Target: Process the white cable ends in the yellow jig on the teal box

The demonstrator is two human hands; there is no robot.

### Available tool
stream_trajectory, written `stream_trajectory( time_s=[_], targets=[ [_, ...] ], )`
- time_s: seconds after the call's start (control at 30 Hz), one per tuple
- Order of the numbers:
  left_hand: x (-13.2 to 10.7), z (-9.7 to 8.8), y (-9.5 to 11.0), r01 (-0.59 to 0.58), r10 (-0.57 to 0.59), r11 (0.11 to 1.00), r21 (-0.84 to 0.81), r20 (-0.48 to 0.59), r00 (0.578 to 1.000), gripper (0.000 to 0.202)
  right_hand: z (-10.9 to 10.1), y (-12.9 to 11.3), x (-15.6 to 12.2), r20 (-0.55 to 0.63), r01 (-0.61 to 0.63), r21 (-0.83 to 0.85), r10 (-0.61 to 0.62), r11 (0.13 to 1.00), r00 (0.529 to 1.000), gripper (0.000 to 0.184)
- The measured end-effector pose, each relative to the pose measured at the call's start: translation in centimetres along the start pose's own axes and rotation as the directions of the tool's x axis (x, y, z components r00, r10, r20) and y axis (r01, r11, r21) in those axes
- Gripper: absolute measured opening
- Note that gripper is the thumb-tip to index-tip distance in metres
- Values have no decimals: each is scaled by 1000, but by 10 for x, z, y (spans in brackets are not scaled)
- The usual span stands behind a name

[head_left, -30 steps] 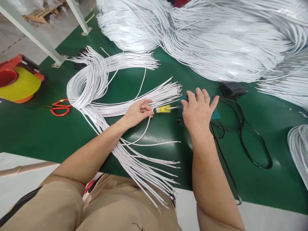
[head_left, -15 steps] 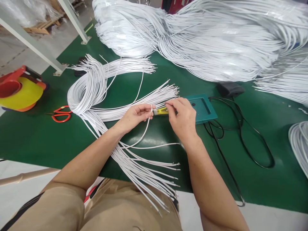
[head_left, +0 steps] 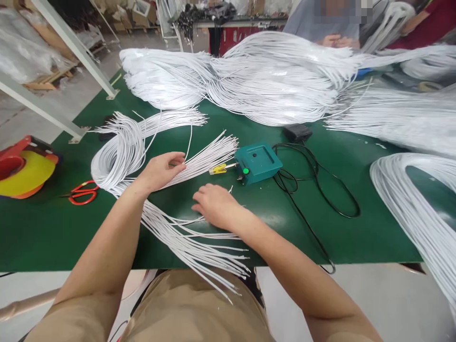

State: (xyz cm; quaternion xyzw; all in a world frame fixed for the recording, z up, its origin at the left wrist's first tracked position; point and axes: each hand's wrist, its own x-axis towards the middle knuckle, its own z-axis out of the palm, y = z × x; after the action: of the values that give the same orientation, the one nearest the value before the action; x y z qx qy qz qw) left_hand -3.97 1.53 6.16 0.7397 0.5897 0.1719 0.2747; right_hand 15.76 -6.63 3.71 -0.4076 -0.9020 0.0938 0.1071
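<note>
My left hand (head_left: 162, 171) rests on a fanned bundle of white wires (head_left: 204, 159), its fingers curled and pinching strands there. My right hand (head_left: 215, 204) lies palm down over a second bundle of white wires (head_left: 199, 244) that hangs over the front table edge. Its fingers are together and bent onto a single white wire (head_left: 188, 221), whose tip shows behind the hand. A small yellow-handled tool (head_left: 218, 169) lies against a teal box (head_left: 258, 161) with a green button, just beyond both hands.
The green table (head_left: 356, 237) holds big heaps of white wire (head_left: 267, 80) at the back and a coil (head_left: 409, 209) at right. Black cable (head_left: 313, 190) loops from the box to an adapter (head_left: 297, 131). Orange scissors (head_left: 81, 192) lie left. Another person's hands (head_left: 335, 40) work opposite.
My right hand left the yellow tool and came down toward me onto the front bundle. My left hand slid left along the fanned wires. The view tilted up.
</note>
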Motion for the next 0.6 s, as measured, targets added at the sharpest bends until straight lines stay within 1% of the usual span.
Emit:
stream_trajectory(
  time_s=[0.03,0.1,0.17,0.2,0.3,0.37,0.43,0.5,0.53,0.6],
  targets=[
    [1,-1,-7,2,-4,992,124,15,1000,66,5,-9,-5,45,-21,-49,23,999,999,28],
    [2,3,-23,15,-37,942,334,61,997,82,15,-30,-15,51,-55,-93,60,994,997,31],
    [1,10,-37,38,-85,896,443,88,993,95,24,-51,-24,29,-57,-95,60,994,998,26],
    [1,13,-43,39,-89,885,465,86,992,97,28,-61,-28,18,-48,-86,50,995,999,25],
    [4,14,-54,29,-79,905,424,102,992,93,38,-88,-35,-3,6,-34,-7,999,1000,25],
    [10,8,-57,1,-64,926,377,156,986,87,43,-101,-37,38,57,-1,-57,998,998,24],
    [16,-1,-57,-43,-36,937,347,219,975,76,44,-108,-37,111,96,64,-102,993,989,27],
    [20,-9,-55,-65,-18,946,316,253,967,65,40,-105,-34,183,105,145,-131,984,974,31],
    [22,-13,-53,-63,-16,953,298,256,967,60,34,-99,-32,196,96,171,-130,980,972,30],
    [22,-18,-50,-50,-14,963,263,236,972,53,17,-77,-30,171,67,185,-99,980,980,24]
  ],
)
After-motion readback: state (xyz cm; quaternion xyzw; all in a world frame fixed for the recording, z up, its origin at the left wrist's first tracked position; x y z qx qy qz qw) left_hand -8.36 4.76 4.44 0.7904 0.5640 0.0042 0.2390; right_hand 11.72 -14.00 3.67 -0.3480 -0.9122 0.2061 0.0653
